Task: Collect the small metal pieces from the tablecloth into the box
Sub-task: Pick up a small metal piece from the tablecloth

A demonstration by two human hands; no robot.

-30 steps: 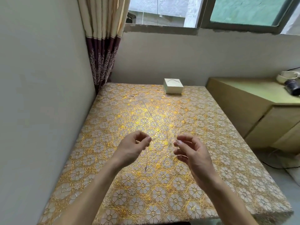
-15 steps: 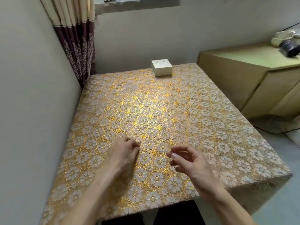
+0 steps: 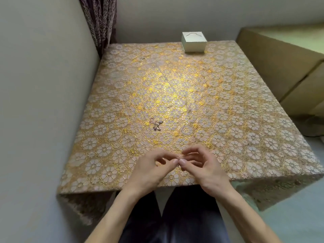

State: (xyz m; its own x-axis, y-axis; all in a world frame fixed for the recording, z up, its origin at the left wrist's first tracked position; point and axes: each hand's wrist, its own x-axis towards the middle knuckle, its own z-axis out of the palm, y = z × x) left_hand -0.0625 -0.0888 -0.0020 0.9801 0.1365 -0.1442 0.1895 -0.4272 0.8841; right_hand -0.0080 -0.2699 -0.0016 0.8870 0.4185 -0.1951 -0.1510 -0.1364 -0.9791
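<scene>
Near the front edge of the tablecloth [image 3: 245, 155], my left hand [image 3: 150, 170] and right hand [image 3: 201, 165] are together pinching one small metal piece [image 3: 178, 157], while other pieces [image 3: 156, 124] are lying uncollected, well apart from the far box [image 3: 193, 42].

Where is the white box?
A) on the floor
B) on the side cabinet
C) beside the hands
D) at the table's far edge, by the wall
D: the box rests on the tablecloth at the far edge by the wall, well beyond the left hand and right hand, which together pinch a small metal piece near the front edge.
</scene>
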